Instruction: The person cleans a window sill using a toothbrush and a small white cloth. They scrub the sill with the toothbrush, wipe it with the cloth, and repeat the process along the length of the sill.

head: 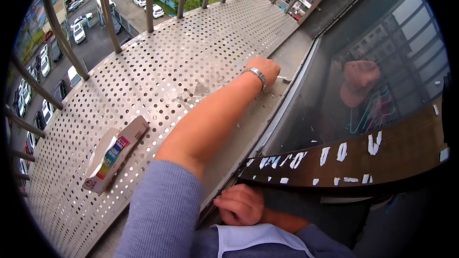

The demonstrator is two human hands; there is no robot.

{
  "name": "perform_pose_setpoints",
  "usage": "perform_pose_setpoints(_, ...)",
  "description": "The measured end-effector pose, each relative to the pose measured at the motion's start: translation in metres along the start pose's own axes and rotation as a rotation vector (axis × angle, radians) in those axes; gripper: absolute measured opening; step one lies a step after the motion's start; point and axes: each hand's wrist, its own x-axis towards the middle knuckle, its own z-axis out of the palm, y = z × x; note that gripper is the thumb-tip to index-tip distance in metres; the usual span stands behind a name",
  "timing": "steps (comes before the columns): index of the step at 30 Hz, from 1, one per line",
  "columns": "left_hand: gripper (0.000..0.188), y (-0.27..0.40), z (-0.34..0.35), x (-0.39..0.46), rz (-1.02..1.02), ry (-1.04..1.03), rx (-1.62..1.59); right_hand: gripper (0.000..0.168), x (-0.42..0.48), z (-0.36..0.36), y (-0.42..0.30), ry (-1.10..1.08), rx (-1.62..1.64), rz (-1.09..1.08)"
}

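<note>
My left hand (264, 70), with a metal watch on its wrist, reaches far out over the sill. Its fingers are closed around a slim white tool (285, 78); only one end shows, close to the window track, and its kind cannot be told. Bits of debris lie on the concrete sill (247, 125) below the wrist. Near my body, by the lower window frame, my right hand (241, 204) is curled shut, with nothing visible in it. A torn, printed cardboard box (116, 156) lies on the perforated metal sheet (161, 79) left of my left forearm.
Metal railing bars (150, 3) curve around the sheet's outer edge, with parked cars far below. On the right stands a glass window pane (358, 79), reflecting a capped person and hangers. Its brown lower frame (394, 150) bears torn white scraps. The window track (279, 118) runs beside the sill.
</note>
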Motion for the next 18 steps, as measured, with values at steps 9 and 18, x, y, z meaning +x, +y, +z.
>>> perform_pose_setpoints(9, 0.020, -0.013, -0.062, -0.063, 0.109, -0.295, -0.033, 0.026, 0.002, 0.000, -0.001, 0.012, -0.017, -0.004)
perform_pose_setpoints(18, 0.013, -0.025, -0.107, -0.113, 0.142, -0.314, -0.041, 0.023, 0.004, 0.000, 0.000, 0.020, -0.016, -0.001)
